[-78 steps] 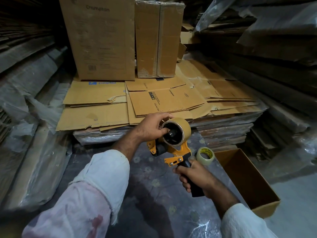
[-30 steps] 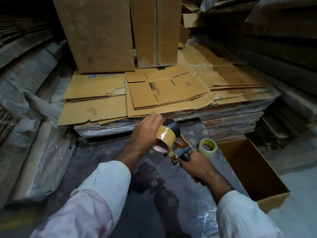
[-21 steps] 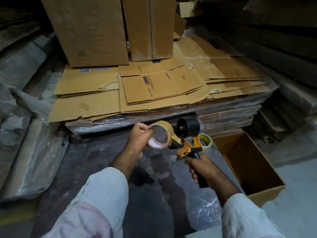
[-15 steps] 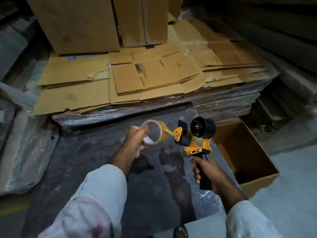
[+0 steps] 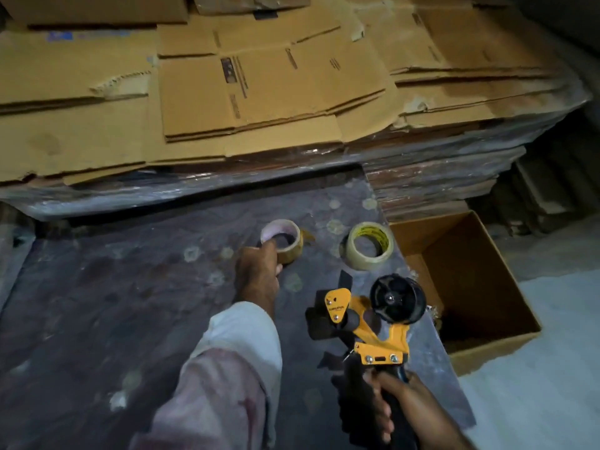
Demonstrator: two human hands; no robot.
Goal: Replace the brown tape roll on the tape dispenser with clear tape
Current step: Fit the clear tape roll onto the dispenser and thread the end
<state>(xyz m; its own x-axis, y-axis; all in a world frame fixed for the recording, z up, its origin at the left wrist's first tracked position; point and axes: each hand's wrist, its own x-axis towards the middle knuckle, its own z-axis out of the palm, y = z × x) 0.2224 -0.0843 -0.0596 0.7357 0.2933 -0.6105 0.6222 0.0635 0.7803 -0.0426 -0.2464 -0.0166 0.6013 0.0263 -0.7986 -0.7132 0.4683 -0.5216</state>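
Observation:
The brown tape roll (image 5: 294, 245) stands on the dark plastic-covered surface (image 5: 123, 303), off the dispenser. My left hand (image 5: 256, 274) reaches down to it and grips its near rim with the fingertips. The clear tape roll (image 5: 384, 243) lies just to its right on the same surface, untouched. My right hand (image 5: 401, 409) grips the black handle of the orange tape dispenser (image 5: 365, 324), held upright in front of me. Its black spool (image 5: 397, 298) is bare.
An open brown cardboard box (image 5: 496, 347) stands on the floor at the right, beside the surface's edge. A wrapped stack of flattened cartons (image 5: 259, 92) fills the back. Pale floor (image 5: 552, 384) shows at the lower right.
My left hand pulled the brown roll off the dispenser's spool, carried it left and down, and set it on the surface beside the clear roll. The dispenser moved lower right.

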